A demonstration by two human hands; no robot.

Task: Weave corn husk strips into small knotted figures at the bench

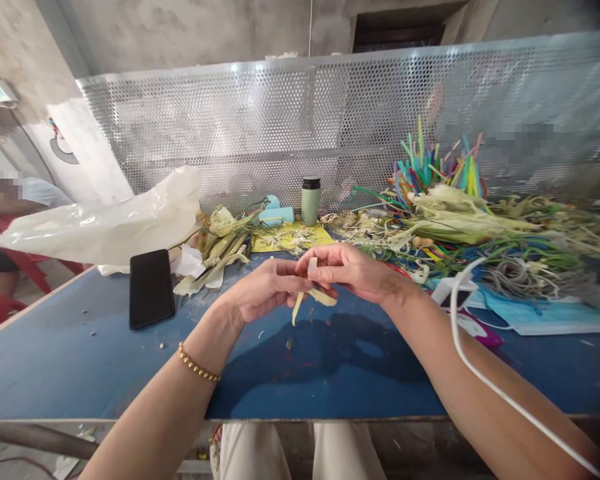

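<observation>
Both my hands meet above the middle of the blue table (190, 373). My left hand (265, 290) pinches pale yellow strips that look like corn husk (323, 297); their loose ends hang below the fingers. My right hand (347, 270) is closed on the same strips from the other side, and a whitish end stands up between its thumb and forefinger. How the strips run between the fingertips is hidden. Behind my left hand lies a heap of dried husks (220, 260). A larger pile of pale green husks (460, 213) spreads beyond my right hand.
A black phone (151, 289) lies left, beside a white plastic bag (115, 223). At the back stand a green cup (311, 201) and colourful pipe cleaners (430, 163) before a perforated metal screen (260, 127). A white cable (485, 373) crosses my right forearm. Another person (30, 193) sits far left.
</observation>
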